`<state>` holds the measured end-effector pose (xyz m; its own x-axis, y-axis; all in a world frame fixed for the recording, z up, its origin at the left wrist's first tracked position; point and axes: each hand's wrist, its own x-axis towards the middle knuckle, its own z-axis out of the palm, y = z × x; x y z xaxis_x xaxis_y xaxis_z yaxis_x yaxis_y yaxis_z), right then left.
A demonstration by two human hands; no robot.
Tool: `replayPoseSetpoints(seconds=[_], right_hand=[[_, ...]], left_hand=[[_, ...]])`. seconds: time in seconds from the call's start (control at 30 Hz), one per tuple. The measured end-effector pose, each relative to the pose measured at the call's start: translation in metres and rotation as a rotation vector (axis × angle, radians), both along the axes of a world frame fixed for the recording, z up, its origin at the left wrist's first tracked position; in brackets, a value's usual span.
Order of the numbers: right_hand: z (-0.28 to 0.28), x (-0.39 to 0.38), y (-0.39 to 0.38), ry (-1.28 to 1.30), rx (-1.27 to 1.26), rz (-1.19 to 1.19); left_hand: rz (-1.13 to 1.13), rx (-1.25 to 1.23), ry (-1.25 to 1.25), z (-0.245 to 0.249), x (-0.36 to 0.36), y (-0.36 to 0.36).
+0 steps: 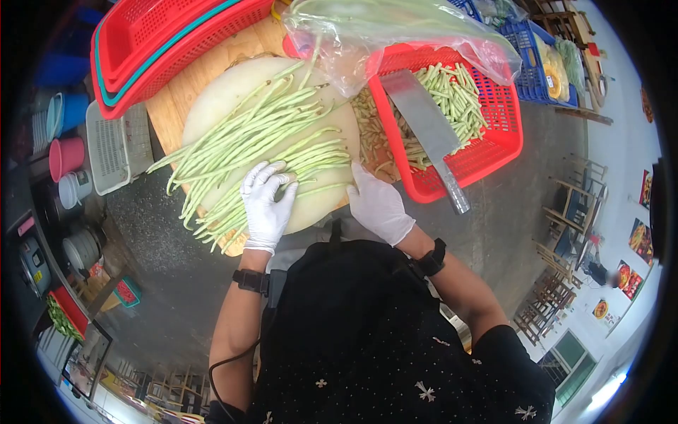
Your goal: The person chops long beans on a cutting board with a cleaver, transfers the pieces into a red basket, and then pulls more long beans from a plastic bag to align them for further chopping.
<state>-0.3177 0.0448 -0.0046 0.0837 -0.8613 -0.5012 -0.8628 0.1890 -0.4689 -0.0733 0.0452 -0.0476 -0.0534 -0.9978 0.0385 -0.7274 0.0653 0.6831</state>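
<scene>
Long green beans (247, 138) lie in a loose bundle across a round pale cutting board (332, 116). My left hand (268, 208), in a white glove, is curled over the lower beans, its fingertips and thumb closed on some of them. My right hand (381, 208), also gloved, rests at the board's right edge with fingers stretched out, beside the bean ends. A cleaver (424, 120) lies across a red plastic basket (505, 131), its handle over the near rim. Cut bean pieces (452, 92) fill part of that basket.
More bean pieces (367, 134) lie on the wooden table between board and basket. A clear plastic bag (417, 28) drapes over the far side. Stacked red and teal baskets (116, 92) stand at the far left. A blue crate (526, 63) is beyond the red basket.
</scene>
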Motion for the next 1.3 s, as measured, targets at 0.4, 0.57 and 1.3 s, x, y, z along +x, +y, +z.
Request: replayPoseSetpoints(seconds=[0.4, 0.57, 1.3], right_hand=[[0.003, 0.009, -0.002, -0.102, -0.468, 0.247], [-0.028, 0.036, -0.018, -0.163, -0.551, 0.447], [-0.017, 0.026, -0.026, 0.127, -0.505, 0.556]], left_hand=[[-0.070, 0.026, 0.002, 0.007, 0.016, 0.004], [-0.115, 0.050, -0.091, 0.015, 0.031, 0.010], [-0.157, 0.096, -0.051, 0.011, 0.051, 0.008]])
